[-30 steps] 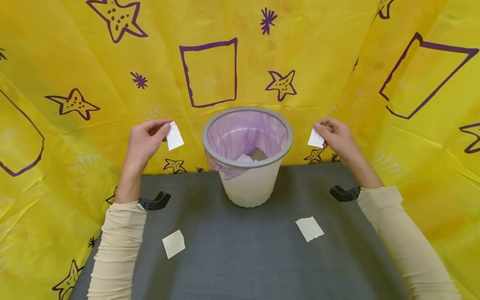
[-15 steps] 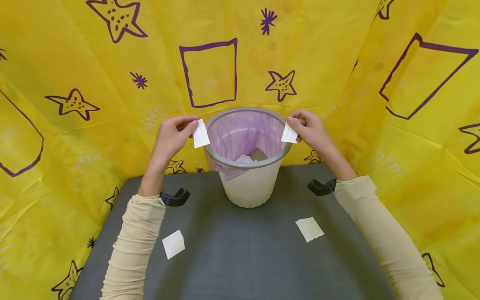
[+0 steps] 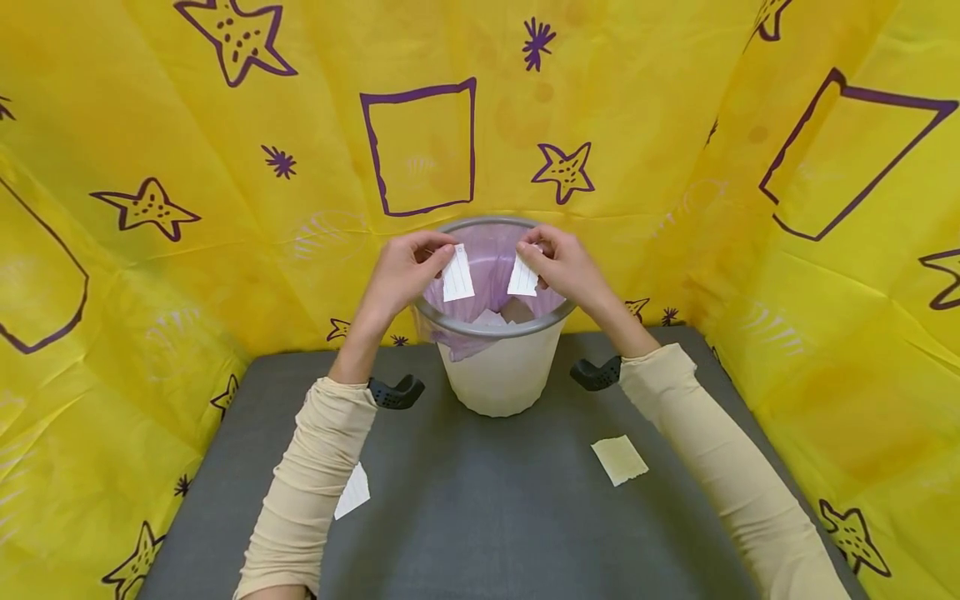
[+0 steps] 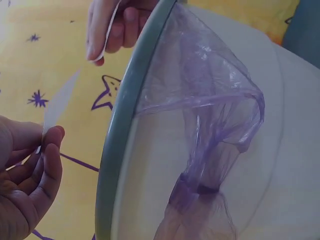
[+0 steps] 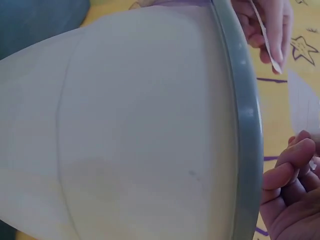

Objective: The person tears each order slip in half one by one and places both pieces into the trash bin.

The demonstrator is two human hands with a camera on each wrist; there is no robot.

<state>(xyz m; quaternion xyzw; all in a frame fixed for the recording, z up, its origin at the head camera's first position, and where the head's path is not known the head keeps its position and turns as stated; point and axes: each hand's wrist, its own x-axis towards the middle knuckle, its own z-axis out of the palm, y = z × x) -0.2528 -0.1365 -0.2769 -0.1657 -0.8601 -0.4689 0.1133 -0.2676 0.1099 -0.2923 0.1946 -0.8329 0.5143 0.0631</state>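
A white waste bin (image 3: 501, 375) with a grey rim and a purple liner (image 3: 491, 267) stands at the back of the grey table. Over its mouth, my left hand (image 3: 405, 271) pinches a small lined paper piece (image 3: 458, 275) between thumb and fingers. My right hand (image 3: 566, 265) pinches a similar lined paper scrap (image 3: 522, 277) on the other side of the opening. Both wrist views show the papers above the rim, apart from it. Inside the bin lie some paper scraps (image 3: 490, 317) and a brownish piece (image 3: 517, 312).
On the grey table (image 3: 495, 517) lie a pale yellowish paper square (image 3: 618, 460) at right and a white paper piece (image 3: 354, 493) at left, partly hidden by the left sleeve. Yellow patterned cloth (image 3: 637, 100) encloses the back and sides.
Both hands have moved inward from either side, carrying their paper pieces from outside the bin to above its mouth. The bin and the papers on the table stay in place.
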